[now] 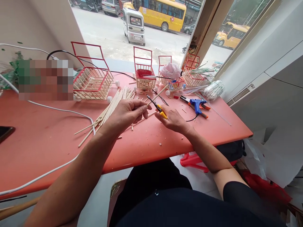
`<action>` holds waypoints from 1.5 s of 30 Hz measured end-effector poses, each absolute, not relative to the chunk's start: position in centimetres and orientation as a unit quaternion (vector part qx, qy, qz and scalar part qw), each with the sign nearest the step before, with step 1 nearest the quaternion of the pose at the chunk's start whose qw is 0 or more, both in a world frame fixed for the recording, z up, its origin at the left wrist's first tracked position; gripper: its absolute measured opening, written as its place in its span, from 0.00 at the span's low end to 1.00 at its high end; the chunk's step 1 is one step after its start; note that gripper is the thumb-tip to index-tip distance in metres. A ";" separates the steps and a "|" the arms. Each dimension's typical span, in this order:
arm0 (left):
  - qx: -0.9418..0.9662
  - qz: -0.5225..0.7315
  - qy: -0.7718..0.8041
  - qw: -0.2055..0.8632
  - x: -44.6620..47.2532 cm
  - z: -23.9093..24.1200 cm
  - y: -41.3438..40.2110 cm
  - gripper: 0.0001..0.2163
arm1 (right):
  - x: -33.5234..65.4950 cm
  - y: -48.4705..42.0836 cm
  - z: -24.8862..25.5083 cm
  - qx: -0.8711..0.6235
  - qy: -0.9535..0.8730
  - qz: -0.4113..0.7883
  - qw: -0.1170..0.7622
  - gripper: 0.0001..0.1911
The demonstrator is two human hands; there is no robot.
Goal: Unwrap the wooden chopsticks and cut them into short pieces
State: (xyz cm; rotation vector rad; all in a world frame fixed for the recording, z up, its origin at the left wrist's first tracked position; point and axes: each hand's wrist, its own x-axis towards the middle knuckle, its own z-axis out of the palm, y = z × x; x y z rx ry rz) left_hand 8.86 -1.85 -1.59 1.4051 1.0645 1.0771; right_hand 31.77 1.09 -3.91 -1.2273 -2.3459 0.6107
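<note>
My left hand (129, 113) pinches a thin wooden stick (158, 94) that slants up to the right above the red table (47, 138). My right hand (174, 119) is closed on yellow-handled cutting pliers (156, 105), whose black jaws point up-left toward the stick. A heap of similar wooden sticks (111, 108) lies just behind my left hand. Small offcuts are scattered on the table under both hands.
Several small red-and-wood cart models stand along the back edge, the largest (91, 80) at left, another (144, 74) in the middle. A blue glue gun (197, 104) lies right of my right hand. A white cable (59, 108) crosses the left side. A phone (5, 131) sits far left.
</note>
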 end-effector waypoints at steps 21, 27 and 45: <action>0.637 0.446 0.464 0.424 9.3 -1.2 -2.6 0.13 | 32.4 1.0 -3.8 -0.424 -0.856 0.171 0.243 0.23; 0.605 0.434 0.456 0.487 9.1 -1.5 -2.5 0.15 | 32.7 1.0 -2.4 -0.435 -0.829 0.304 0.178 0.33; 0.583 0.453 0.457 0.496 9.4 -2.0 -2.4 0.12 | 33.0 1.5 -2.3 -0.419 -0.800 0.407 0.135 0.36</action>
